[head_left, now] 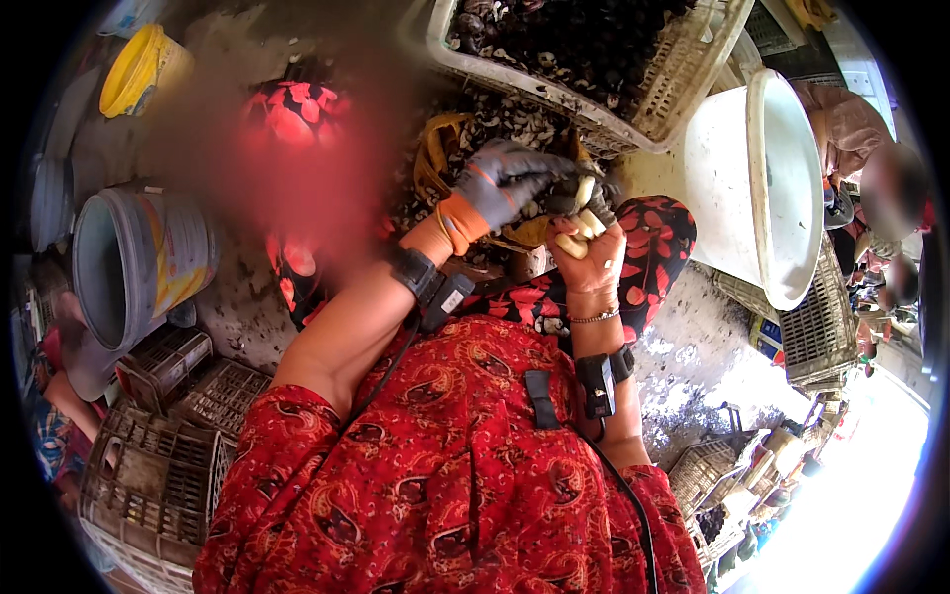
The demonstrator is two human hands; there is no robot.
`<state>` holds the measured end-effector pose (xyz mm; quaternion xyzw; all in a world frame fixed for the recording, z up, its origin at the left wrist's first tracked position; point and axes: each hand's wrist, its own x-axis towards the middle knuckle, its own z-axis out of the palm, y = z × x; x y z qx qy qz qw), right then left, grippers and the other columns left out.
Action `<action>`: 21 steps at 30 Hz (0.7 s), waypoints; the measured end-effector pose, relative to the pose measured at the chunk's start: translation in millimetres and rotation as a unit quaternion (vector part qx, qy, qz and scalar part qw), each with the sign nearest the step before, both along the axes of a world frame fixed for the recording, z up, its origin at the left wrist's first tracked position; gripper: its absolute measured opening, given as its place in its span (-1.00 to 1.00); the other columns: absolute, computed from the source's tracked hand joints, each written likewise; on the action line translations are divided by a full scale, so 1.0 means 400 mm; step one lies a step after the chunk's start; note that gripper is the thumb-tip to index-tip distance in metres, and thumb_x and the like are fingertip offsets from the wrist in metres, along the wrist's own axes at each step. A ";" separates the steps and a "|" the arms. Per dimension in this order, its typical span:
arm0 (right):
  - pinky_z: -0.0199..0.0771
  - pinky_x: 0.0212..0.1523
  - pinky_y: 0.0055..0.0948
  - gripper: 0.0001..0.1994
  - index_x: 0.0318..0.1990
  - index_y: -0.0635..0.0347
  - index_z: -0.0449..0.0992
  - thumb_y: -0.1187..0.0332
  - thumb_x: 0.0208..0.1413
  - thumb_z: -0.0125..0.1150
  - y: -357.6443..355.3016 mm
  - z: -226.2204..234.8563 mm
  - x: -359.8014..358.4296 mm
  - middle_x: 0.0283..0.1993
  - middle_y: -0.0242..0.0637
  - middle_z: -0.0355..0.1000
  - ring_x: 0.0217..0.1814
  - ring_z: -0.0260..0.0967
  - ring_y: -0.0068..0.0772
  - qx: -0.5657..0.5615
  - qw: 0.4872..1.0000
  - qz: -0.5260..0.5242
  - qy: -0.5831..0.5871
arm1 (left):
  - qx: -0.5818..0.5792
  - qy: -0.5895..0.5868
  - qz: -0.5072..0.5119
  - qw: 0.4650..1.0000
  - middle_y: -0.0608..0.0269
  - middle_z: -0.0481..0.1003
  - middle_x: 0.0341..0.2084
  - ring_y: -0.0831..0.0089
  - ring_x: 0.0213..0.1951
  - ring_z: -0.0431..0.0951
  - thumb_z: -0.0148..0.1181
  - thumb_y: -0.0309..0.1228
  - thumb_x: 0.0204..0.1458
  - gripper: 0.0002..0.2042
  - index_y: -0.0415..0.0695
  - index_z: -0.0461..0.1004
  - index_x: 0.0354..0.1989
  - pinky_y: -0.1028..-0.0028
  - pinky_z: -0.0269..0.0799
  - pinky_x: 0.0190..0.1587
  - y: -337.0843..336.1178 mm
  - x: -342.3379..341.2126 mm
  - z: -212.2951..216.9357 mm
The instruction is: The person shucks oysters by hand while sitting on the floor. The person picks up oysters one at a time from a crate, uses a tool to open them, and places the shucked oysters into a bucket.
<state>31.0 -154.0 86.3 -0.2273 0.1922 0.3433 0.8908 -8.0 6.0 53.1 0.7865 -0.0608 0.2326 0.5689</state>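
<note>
A: Where are the hands?

B: Close together. The left hand (pixel 500 184), gloved in grey and orange, is at twelve o'clock; the right hand (pixel 597 255), with pale covers (pixel 572 247) on its fingers, is at two.

A: And between them?

B: A small dark piece (pixel 562 196), at one o'clock. The left fingers are half bent beside it; the right fingers curl inward. I cannot tell whether either grips it.

A: Why this arrangement?

B: The covers probably protect the fingertips. A crate (pixel 678 89) of dark shells (pixel 554 35) at one o'clock and a white tub (pixel 712 178) at two seem placed for easy reach.
</note>
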 end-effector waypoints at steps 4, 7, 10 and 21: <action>0.38 -0.51 -0.52 -0.82 -0.23 0.21 0.41 0.38 0.02 0.00 -0.005 0.014 0.002 -0.32 -0.23 0.42 -0.44 0.28 -0.40 0.001 0.999 0.010 0.040 | -0.176 0.083 0.035 0.980 0.24 0.50 -0.37 0.39 -0.31 0.48 0.17 -0.56 -0.15 -0.75 -0.11 0.53 -0.23 0.49 0.38 -0.23 0.002 0.009 -0.031; 0.40 -0.47 -0.50 -0.80 -0.16 0.19 0.39 0.44 0.02 0.03 -0.011 0.000 -0.009 -0.20 -0.26 0.38 -0.34 0.30 -0.44 -0.221 0.971 0.003 -0.087 | 0.012 0.001 -0.033 0.999 0.25 0.52 -0.34 0.43 -0.28 0.49 0.13 -0.58 -0.11 -0.77 -0.14 0.52 -0.22 0.50 0.37 -0.18 0.004 0.005 0.019; 0.38 -0.46 -0.52 -0.79 -0.14 0.18 0.38 0.46 0.04 0.02 0.007 0.021 -0.013 -0.22 -0.30 0.38 -0.35 0.32 -0.46 -0.229 0.959 0.003 -0.166 | -0.162 0.100 0.045 0.981 0.22 0.51 -0.38 0.36 -0.29 0.48 0.14 -0.57 -0.13 -0.77 -0.11 0.53 -0.24 0.46 0.36 -0.19 0.015 0.007 -0.097; 0.39 -0.52 -0.56 -0.82 -0.21 0.23 0.40 0.40 0.02 0.10 -0.017 -0.001 0.005 -0.32 -0.28 0.39 -0.42 0.32 -0.44 -0.121 0.988 0.023 -0.089 | -0.054 0.007 -0.009 0.998 0.22 0.53 -0.33 0.45 -0.27 0.51 0.12 -0.55 -0.08 -0.80 -0.13 0.52 -0.24 0.53 0.38 -0.16 -0.003 -0.002 0.020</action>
